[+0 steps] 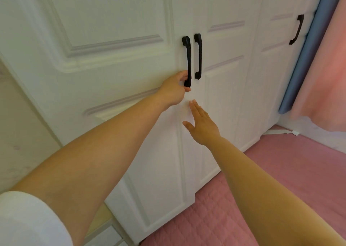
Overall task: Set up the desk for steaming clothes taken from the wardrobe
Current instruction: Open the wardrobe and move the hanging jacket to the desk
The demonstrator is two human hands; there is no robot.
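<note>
The white wardrobe fills most of the view, its panelled doors shut and meeting at a narrow seam in the middle. Two black handles stand upright on either side of that seam. The left hand has its grip closed around the lower end of the left door handle, fingers hooked behind the bar and thumb underneath. The right door handle just beside it is untouched. The right hand is lower down, near the seam, fingers straight and together, thumb spread, its grip open and holding nothing; whether the fingertips touch the door cannot be told. Both forearms are bare, and a white sleeve shows at the left upper arm. Further right a third black handle sits on another wardrobe door. Beyond that hang a blue curtain and a pink curtain. A pink quilted mat covers the floor below the doors.
</note>
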